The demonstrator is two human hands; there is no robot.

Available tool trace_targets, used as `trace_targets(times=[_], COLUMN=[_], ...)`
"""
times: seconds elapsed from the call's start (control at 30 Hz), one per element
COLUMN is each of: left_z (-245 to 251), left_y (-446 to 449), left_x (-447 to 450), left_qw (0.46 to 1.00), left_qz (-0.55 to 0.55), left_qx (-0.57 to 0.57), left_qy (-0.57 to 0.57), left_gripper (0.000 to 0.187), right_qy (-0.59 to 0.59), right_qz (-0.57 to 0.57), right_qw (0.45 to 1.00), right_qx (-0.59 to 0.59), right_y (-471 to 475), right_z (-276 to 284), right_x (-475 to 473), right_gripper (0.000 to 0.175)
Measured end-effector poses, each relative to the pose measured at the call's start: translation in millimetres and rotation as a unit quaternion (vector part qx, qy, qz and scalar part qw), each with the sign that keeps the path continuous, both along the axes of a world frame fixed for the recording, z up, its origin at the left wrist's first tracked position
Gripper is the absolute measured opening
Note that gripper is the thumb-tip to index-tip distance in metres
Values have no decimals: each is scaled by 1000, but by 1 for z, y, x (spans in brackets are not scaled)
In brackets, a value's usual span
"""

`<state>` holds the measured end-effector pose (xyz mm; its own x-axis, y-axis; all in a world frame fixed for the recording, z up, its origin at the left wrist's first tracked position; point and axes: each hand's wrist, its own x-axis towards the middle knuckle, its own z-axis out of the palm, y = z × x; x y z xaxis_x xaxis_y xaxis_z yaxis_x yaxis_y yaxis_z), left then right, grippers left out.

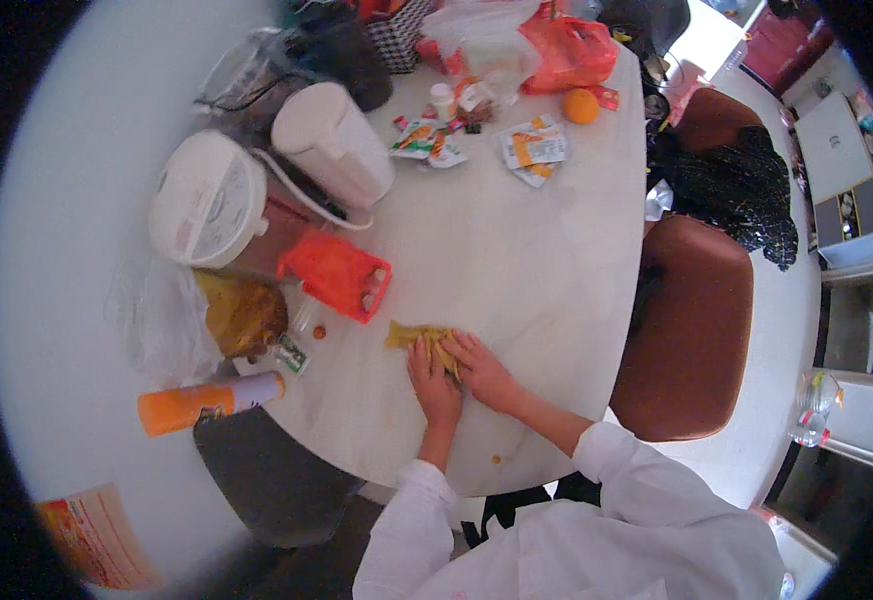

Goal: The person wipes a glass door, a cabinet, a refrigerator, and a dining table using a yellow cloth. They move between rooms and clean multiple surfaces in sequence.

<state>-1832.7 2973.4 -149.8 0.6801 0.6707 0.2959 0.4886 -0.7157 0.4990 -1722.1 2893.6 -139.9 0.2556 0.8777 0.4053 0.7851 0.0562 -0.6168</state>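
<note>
A crumpled yellow cloth (423, 334) lies on the pale marble-look table (526, 247) near its front edge. My left hand (435, 386) rests on the cloth from the near side, its fingers pressing it to the tabletop. From the right, my right hand (485, 375) has its fingertips on the cloth's right end, close beside the left fingers. The fingertips and part of the cloth beneath them are hard to make out. A small brown crumb (496, 460) is on the table near my forearms.
A red plastic basket (339, 274), a white electric kettle (331, 146) and a white-lidded appliance (208, 199) stand left. An orange spray can (211, 403) lies at the left edge. Snack packets (534, 150), an orange (580, 106) and bags sit farther back. A brown chair (688, 330) is right.
</note>
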Motion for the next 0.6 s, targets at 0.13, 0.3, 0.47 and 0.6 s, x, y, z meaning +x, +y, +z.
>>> trace_targets(times=[0.13,0.3,0.47,0.6], left_z=[13,10,9,14], left_y=[45,57,-54,-112], left_x=[116,234,230,229], left_qw=[998,998,987,979], left_qz=[-58,-48,-151,-198], left_qx=[5,31,-48,-34], left_qy=[-23,-2,-36,28], left_gripper=[47,47,46,48], right_qy=[-34,-105,3,-19], right_qz=[-73,-165,-144,-135], right_qw=[996,976,988,989], right_qx=[-25,-96,-57,-55], right_y=[40,51,-74,-156], right_z=[2,19,8,10], right_x=[92,185,195,198], right_gripper=[45,41,42,38])
